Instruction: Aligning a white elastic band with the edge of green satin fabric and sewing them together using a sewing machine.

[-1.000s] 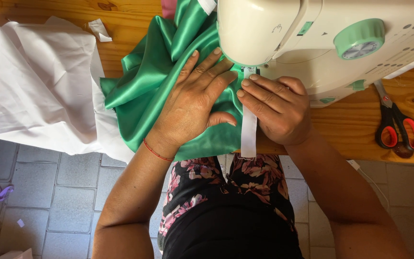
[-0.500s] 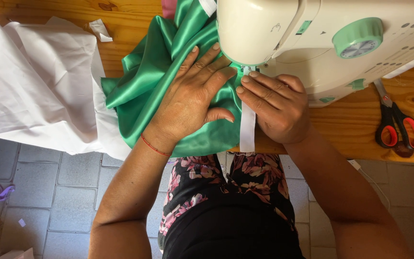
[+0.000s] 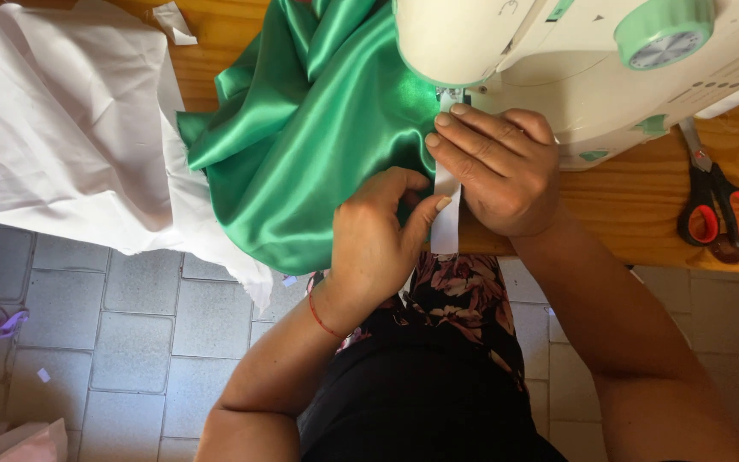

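Two hands meet at the sewing machine: the right hand lies flat, fingers spread, on the white strip just before it; the left hand, nearer the table edge, pinches the strip, which runs lengthwise toward the machine along the green satin

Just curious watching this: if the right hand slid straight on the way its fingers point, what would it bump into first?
The right hand points up-left across the white strip. Straight on, its fingertips would probably meet the sewing machine head just beyond them, at the needle area; depth there is hard to judge.
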